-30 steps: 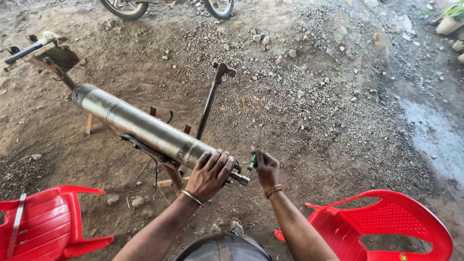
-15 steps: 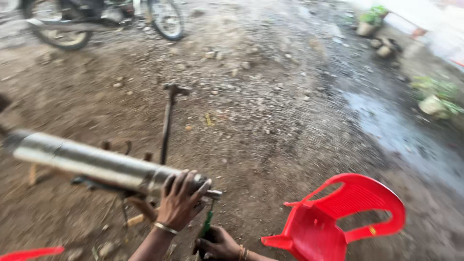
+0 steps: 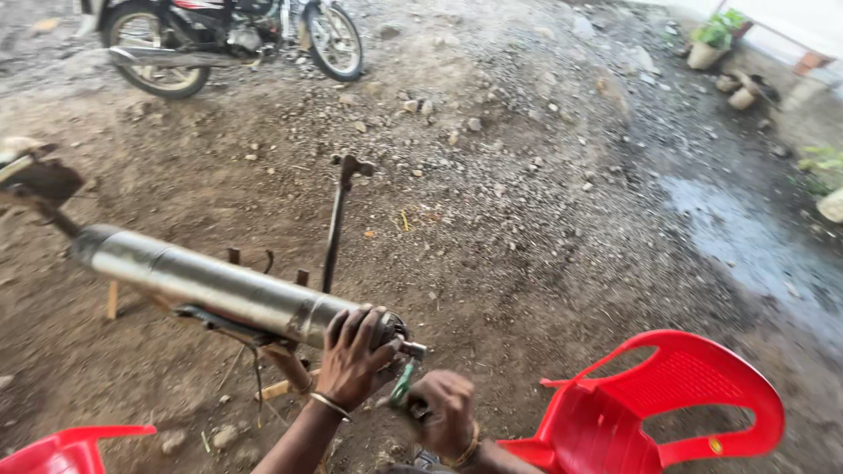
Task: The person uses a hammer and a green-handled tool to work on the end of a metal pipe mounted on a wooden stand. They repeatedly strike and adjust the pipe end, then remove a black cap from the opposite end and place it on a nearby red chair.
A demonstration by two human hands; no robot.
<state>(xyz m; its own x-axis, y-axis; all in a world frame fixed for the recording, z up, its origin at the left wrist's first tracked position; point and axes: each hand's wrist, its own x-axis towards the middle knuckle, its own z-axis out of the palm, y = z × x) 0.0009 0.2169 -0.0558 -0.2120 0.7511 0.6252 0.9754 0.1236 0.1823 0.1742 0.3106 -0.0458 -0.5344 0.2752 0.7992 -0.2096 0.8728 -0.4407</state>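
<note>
**Two hands working at the end of a steel exhaust pipe**

The left hand (image 3: pixel 356 360) is wrapping its fingers over the near end of a long, shiny metal exhaust pipe (image 3: pixel 219 290), gripping it firmly just behind the small outlet stub. A thin bangle is sitting on that wrist. The right hand (image 3: pixel 443 412) is closing into a fist around a green-handled tool (image 3: pixel 402 386), whose tip is pointing up toward the stub at the pipe's end; whether the tip is touching the metal is hard to tell.

The exhaust pipe is lying nearly level above the dirt ground (image 3: pixel 527 219), running from the upper left toward the hands, with its far end joining a dark bracket at the left edge. Short wooden props and a dark metal rod (image 3: pixel 335 224) are standing just behind it.

A red plastic chair (image 3: pixel 667 404) is sitting to the right of the hands, and part of another red chair (image 3: pixel 61 448) is showing at the lower left. A motorcycle (image 3: pixel 228 39) is standing well apart at the top, and potted plants (image 3: pixel 711 39) are sitting at the upper right beside a wet patch.
</note>
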